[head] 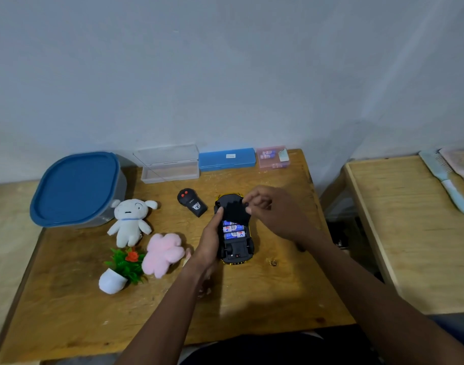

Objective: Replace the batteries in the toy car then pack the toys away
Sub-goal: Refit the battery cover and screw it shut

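Note:
A yellow toy car lies upside down on the wooden table, its black underside up. Three blue and white batteries sit side by side in its open compartment. My left hand holds the car's left side, thumb on the chassis. My right hand pinches the black battery cover, which lies tilted over the far end of the compartment. A black remote control with two red buttons lies left of the car.
A white plush dog, a pink plush flower and a small potted plastic plant lie at the left. A blue-lidded container, a clear case, a blue case and a pink box line the back. Combs lie on the right table.

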